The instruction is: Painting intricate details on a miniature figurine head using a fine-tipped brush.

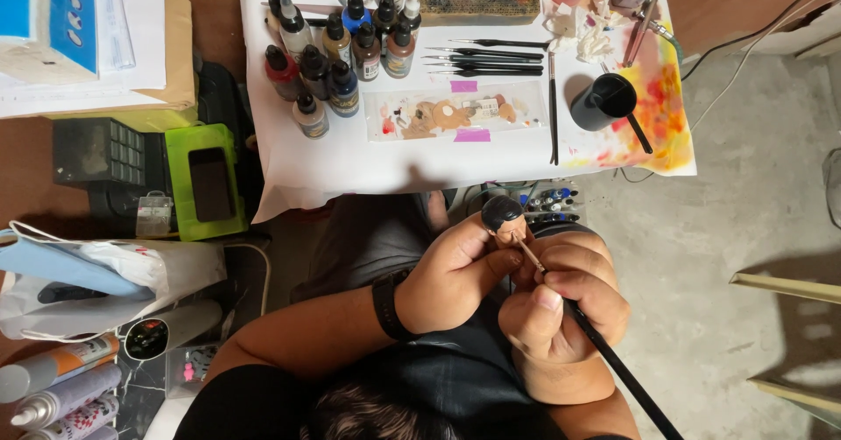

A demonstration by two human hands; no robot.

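Gripping a miniature head (503,217), left hand (451,278); right hand (561,304) holds brush (613,361); dropper bottles (337,46) beyond.

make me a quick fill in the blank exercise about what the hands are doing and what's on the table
1. The left hand holds a small figure head with ____ hair.
2. The right hand grips a thin ____ whose tip touches the figure head.
3. On the left wrist sits a black ____.
4. The dropper bottles stand on a ____ sheet that covers the table.

Missing words: black; paintbrush; watch; white
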